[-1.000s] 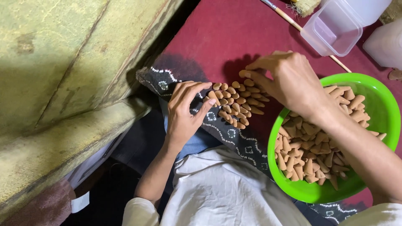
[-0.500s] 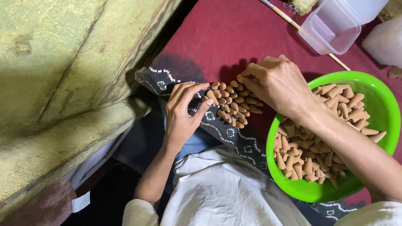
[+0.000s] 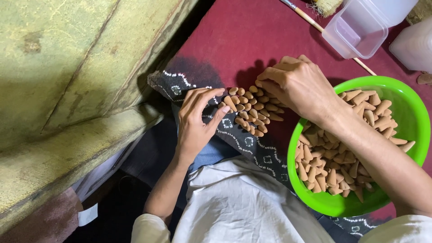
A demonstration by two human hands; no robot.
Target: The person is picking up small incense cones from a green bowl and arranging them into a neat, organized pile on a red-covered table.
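A cluster of several small brown cones [image 3: 250, 111] stands packed in rows on a dark patterned cloth [image 3: 191, 81] over a maroon surface. My left hand [image 3: 195, 119] rests flat against the cluster's left side, fingers together, thumb touching the nearest cones. My right hand [image 3: 297, 87] curls over the cluster's right top edge, fingertips on the cones; whether it pinches one is hidden. A bright green bowl [image 3: 407, 135] holding many loose brown cones [image 3: 335, 166] sits under my right forearm.
A clear plastic box [image 3: 360, 29] lies at the top right with a thin wooden-handled brush [image 3: 315, 20] beside it and a pale container [image 3: 416, 45] at the right edge. A worn greenish wall [image 3: 67, 90] fills the left. White clothing [image 3: 243, 207] covers my lap.
My right hand has drawn in and lowered over the cone cluster, its fingers curling more. My left hand stays pressed against the left side.
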